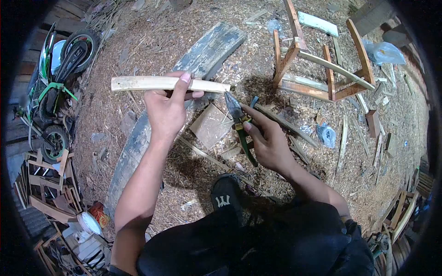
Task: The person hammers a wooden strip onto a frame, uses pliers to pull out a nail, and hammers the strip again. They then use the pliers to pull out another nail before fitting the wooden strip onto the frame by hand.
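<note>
My left hand is closed around a pale wooden strip, thumb on top, holding it roughly level above the ground. In my right hand is a pair of pliers with green and yellow handles. The tips of the pliers meet the right end of the strip; whether they grip a nail there is too small to tell. Below the strip runs a long weathered plank with worn grey-blue paint. A square piece of board lies on the ground under the pliers.
An unfinished wooden frame stands at upper right beside plastic bags. Wood chips and offcuts cover the ground. A green and black bike stands at left, above a heap of scrap wood. My shoe is below the pliers.
</note>
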